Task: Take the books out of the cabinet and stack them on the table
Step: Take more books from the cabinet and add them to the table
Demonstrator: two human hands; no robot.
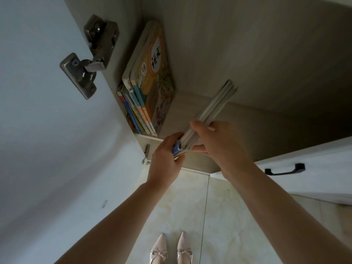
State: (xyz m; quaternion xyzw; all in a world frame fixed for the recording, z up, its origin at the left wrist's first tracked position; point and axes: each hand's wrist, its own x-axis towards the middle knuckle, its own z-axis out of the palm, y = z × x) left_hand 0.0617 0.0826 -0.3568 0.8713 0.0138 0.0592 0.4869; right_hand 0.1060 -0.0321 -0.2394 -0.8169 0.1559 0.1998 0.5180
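Note:
A small bundle of thin books (pixel 211 109) sticks out edge-on from the cabinet (pixel 247 54), its far end inside over the shelf floor. My left hand (pixel 167 155) grips the near, blue-spined end of the bundle from the left. From the right, my right hand (pixel 215 141) grips the same bundle, thumb on top. Several more books (pixel 148 86) lean against the cabinet's left wall, the front one with a yellow and orange cover. No table is in view.
The white cabinet door (pixel 47 111) hangs open on the left with two metal hinges (pixel 87 60). A white drawer front with a dark handle (pixel 285 169) is at right. Below lies pale tiled floor (pixel 190 206), with my pointed pink shoes (pixel 171 248).

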